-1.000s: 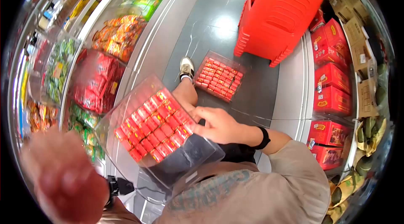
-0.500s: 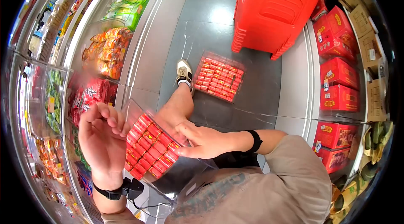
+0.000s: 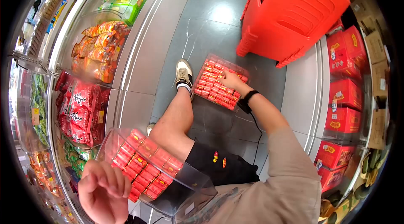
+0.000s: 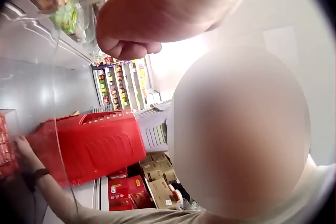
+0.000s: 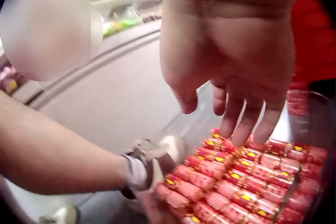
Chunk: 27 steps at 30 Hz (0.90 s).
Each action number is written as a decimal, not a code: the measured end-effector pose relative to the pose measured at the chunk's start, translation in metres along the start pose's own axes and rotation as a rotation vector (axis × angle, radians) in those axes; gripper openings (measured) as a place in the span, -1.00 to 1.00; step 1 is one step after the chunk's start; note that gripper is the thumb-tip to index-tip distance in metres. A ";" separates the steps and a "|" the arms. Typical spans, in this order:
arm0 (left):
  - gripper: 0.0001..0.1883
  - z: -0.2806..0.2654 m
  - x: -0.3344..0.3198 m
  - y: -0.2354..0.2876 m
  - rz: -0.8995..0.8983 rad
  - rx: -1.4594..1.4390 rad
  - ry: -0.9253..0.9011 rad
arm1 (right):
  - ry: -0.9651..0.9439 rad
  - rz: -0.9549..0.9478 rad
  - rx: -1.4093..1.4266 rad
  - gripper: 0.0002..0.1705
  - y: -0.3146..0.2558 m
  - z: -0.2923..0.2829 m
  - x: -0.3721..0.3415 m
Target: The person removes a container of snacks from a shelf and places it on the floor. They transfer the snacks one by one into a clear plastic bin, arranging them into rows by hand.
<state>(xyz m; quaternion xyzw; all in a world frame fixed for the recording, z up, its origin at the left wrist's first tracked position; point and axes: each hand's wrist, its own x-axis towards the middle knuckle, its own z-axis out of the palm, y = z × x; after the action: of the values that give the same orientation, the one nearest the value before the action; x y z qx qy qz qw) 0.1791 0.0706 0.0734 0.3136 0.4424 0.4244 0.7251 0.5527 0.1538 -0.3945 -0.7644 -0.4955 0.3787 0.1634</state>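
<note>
A clear plastic box (image 3: 198,177) with rows of small red-wrapped rolls (image 3: 145,165) stands tilted over the person's lap, against the shelf side. My left hand (image 3: 103,190) is raised beside its near left corner, fingers loosely curled with nothing visible in them. In the left wrist view that hand (image 4: 168,8) hangs above the box's clear wall. A second clear box (image 3: 242,69) full of the same rolls lies on the floor. Into it reaches my right hand (image 3: 232,81); in the right wrist view this hand's fingers (image 5: 245,127) point down, tips at the top layer of rolls (image 5: 231,176).
Shelf bins on the left hold red bags (image 3: 82,108), orange packets (image 3: 101,45) and green packets (image 3: 130,3). Stacked red plastic stools (image 3: 294,13) stand ahead. Red cartons (image 3: 345,93) line the right shelf. The person's shoe (image 3: 183,72) is beside the floor box.
My right hand has left the tilted box and moved forward to the rolls in the floor box. The left hand came down from a blurred raised position and now sits lower beside the tilted box.
</note>
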 end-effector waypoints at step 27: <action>-0.74 -0.017 0.036 0.008 0.230 0.026 0.063 | 0.135 0.057 -0.243 -0.58 0.047 0.087 0.083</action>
<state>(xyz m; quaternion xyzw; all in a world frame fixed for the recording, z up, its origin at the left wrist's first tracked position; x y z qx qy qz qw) 0.1704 0.1072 0.0594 0.3582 0.4316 0.5088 0.6531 0.5364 0.1950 -0.5157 -0.8161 -0.5037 0.2681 0.0916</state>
